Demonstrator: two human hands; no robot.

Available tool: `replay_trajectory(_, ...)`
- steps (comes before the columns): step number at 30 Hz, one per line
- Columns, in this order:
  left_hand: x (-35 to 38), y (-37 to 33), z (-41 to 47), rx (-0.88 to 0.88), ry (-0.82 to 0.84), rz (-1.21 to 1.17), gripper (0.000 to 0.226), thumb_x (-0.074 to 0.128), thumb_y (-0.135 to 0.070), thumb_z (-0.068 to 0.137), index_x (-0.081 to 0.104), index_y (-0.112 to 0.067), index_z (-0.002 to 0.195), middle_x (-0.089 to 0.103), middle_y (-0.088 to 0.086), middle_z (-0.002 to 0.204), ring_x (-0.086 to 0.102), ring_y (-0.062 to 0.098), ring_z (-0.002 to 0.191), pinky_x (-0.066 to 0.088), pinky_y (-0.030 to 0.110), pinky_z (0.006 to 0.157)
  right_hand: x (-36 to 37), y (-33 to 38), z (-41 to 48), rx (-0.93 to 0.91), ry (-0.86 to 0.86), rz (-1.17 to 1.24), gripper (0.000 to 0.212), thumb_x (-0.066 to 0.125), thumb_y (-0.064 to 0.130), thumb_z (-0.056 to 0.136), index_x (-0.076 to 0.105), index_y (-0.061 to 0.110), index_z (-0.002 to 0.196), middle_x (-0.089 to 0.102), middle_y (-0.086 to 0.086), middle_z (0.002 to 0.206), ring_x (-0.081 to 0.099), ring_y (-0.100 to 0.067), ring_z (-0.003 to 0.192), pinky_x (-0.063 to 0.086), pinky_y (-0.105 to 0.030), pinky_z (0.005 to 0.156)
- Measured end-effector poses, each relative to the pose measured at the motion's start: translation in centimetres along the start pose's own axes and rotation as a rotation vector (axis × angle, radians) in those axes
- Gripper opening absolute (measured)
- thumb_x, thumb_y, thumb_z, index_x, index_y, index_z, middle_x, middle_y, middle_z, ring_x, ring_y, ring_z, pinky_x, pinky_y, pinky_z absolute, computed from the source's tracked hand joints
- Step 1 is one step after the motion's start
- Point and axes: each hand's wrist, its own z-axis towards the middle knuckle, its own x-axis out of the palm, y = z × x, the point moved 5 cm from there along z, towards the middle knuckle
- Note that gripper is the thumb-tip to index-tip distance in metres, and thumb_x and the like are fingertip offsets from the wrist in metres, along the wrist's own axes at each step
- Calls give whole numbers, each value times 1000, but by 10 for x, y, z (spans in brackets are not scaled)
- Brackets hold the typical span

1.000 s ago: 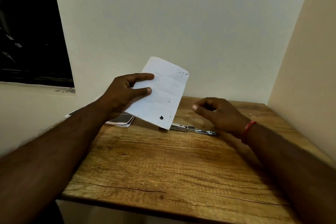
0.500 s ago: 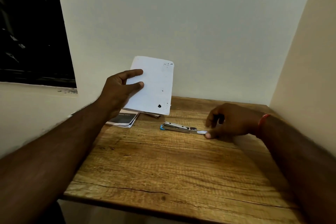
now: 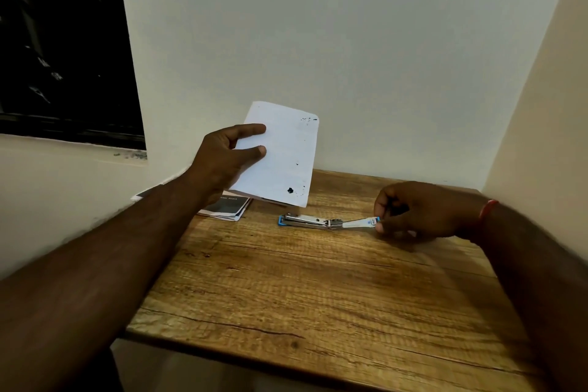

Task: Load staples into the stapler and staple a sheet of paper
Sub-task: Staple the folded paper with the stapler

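Stapler (image 3: 307, 221) near far table (image 3: 286, 312) edge

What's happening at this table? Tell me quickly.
The left hand holds a folded white paper up over the far side of the wooden table. The right hand pinches the blue tip of the opened-out stapler, which lies flat on the table. A few booklets lie below the paper.

booklet (image 3: 227, 205) behind paper (image 3: 286, 153) (print unreadable), window (image 3: 63, 41) cropped
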Motion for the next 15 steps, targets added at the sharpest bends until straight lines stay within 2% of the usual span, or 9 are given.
replay_trajectory(3, 0, 0, -2, -11, -11, 17, 45, 86, 1, 96, 82, -19, 136, 81, 8, 137, 80, 31, 124, 65, 49, 108, 4, 7, 2, -38, -51, 202, 17, 78, 5, 101, 74, 14, 115, 85, -6, 88, 67, -5, 58, 46, -20, 44)
replay_trajectory(6, 1, -1, -4, -18, -12, 35, 46, 85, 1, 96, 81, -19, 137, 81, 7, 137, 81, 30, 122, 65, 50, 108, 18, 20, 4, -89, -137, 320, 18, 85, 11, 96, 78, 13, 113, 84, -6, 86, 73, -5, 65, 52, -16, 50)
replay_trajectory(9, 1, -2, -6, -17, -21, 53, 45, 86, 0, 96, 82, -20, 136, 81, 6, 136, 82, 29, 119, 66, 51, 107, 39, 32, 10, -73, -233, 405, 28, 96, 24, 86, 81, 13, 107, 81, -14, 84, 73, -11, 68, 59, -25, 59)
replay_trajectory(13, 1, -3, -7, -21, -31, 69, 45, 86, 0, 96, 82, -21, 136, 80, 7, 138, 81, 31, 121, 65, 54, 108, 50, 45, 15, -84, -463, 446, 23, 98, 18, 84, 81, 10, 96, 79, -19, 82, 71, -8, 59, 59, -21, 54)
replay_trajectory(15, 1, -4, -7, -21, -32, 77, 45, 87, -1, 96, 83, -22, 135, 81, 6, 137, 82, 31, 120, 65, 54, 107, 49, 49, 13, -118, -532, 461, 17, 96, 12, 85, 81, 12, 94, 78, -22, 83, 71, -13, 61, 61, -22, 56)
